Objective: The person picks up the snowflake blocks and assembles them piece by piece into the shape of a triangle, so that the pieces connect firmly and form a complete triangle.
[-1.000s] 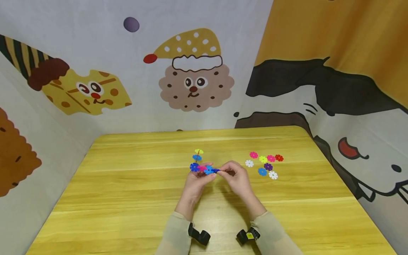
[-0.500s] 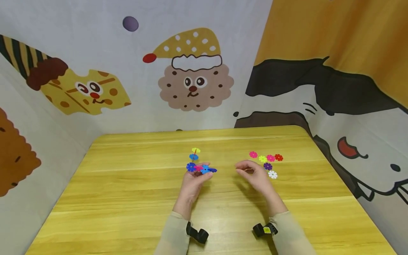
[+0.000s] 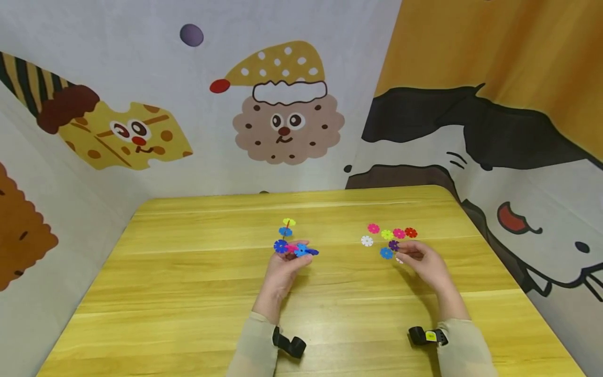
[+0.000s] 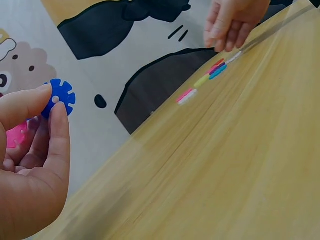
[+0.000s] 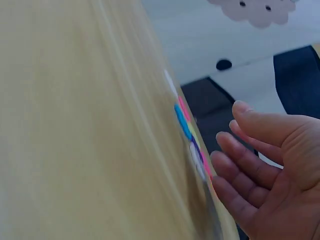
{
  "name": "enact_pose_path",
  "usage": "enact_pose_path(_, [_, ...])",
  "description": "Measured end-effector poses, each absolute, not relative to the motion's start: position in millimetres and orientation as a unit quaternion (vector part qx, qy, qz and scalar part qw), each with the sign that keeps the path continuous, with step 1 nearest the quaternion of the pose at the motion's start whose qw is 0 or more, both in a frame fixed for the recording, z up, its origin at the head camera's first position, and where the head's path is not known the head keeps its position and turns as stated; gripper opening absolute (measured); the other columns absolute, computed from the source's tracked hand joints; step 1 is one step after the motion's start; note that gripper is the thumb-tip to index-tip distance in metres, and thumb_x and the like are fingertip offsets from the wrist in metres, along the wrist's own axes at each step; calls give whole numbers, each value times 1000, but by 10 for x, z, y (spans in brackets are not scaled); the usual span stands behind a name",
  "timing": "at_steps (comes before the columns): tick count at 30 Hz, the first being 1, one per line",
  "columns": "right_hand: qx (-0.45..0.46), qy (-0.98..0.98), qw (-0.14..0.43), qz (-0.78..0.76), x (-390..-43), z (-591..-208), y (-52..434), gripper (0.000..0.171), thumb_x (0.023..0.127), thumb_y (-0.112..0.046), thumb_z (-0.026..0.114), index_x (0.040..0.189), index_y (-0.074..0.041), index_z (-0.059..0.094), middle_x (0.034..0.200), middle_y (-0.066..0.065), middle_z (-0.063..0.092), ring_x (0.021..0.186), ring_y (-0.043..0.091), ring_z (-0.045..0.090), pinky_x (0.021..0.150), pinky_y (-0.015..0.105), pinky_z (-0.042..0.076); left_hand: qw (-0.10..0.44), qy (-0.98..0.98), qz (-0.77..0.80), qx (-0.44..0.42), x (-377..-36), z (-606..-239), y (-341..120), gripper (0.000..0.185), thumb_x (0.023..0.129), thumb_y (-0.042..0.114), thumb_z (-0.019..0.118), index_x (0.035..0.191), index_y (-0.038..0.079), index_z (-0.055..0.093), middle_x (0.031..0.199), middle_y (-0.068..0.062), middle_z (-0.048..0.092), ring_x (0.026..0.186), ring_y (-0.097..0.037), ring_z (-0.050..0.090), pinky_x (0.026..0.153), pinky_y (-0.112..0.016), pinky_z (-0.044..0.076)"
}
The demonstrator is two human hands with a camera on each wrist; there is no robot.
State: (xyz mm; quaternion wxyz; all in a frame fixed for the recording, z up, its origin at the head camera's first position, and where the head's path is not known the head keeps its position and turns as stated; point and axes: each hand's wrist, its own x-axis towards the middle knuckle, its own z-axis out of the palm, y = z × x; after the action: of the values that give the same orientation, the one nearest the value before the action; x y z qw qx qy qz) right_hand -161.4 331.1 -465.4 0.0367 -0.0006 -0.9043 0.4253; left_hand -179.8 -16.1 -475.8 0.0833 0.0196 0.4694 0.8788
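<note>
My left hand pinches a chain of interlocked plastic snowflake discs. The dark blue end disc sits between thumb and finger in the left wrist view, with a pink disc behind it. At the chain's far end a light blue disc and a yellow one stick up, away from the palm. My right hand hovers over loose discs at the right, its fingers relaxed and apart in the right wrist view, nothing held. It partly covers a white disc; a purple disc lies by its fingertips.
Other loose snowflake discs lie on the wooden table: white, light blue, yellow, red and two pink ones. A cartoon-printed curtain hangs behind the table's far edge.
My right hand has left the chain's end and moved right, to above the loose discs. My left hand still holds the chain, shifted very slightly left.
</note>
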Motion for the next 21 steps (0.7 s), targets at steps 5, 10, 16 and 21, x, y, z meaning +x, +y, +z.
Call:
enact_pose_path(5, [-18, -913, 27, 406, -1603, -4719, 3439, 43, 95, -24, 70, 124, 6, 60, 114, 22, 65, 102, 33, 61, 78, 24, 50, 87, 472, 877, 18, -1799, -4754, -183, 34, 81, -19, 66, 110, -2, 69, 91, -5, 70, 85, -16, 66, 77, -25, 55])
enact_pose_path(10, [-12, -918, 19, 395, -1624, -4764, 3497, 45, 91, -23, 74, 123, 5, 63, 117, 22, 64, 102, 32, 58, 81, 31, 50, 92, 476, 875, 15, -1800, -4755, -191, 35, 81, -18, 66, 115, -8, 65, 92, -6, 69, 85, -16, 65, 78, -25, 55])
enact_pose_path(16, [0, -929, 24, 368, -1652, -4786, 3514, 45, 87, -23, 78, 121, 4, 65, 119, 24, 61, 104, 35, 56, 88, 45, 45, 92, 475, 875, 15, -1793, -4748, -192, 38, 81, -18, 66, 119, -13, 61, 92, -5, 70, 86, -16, 66, 79, -25, 55])
enact_pose_path(21, [-3, -935, 27, 354, -1684, -4845, 3527, 40, 87, -21, 78, 117, 3, 67, 114, 22, 60, 101, 33, 54, 86, 45, 45, 85, 463, 882, 15, -1800, -4756, -194, 37, 81, -20, 65, 117, -14, 61, 91, -6, 70, 85, -16, 67, 78, -26, 56])
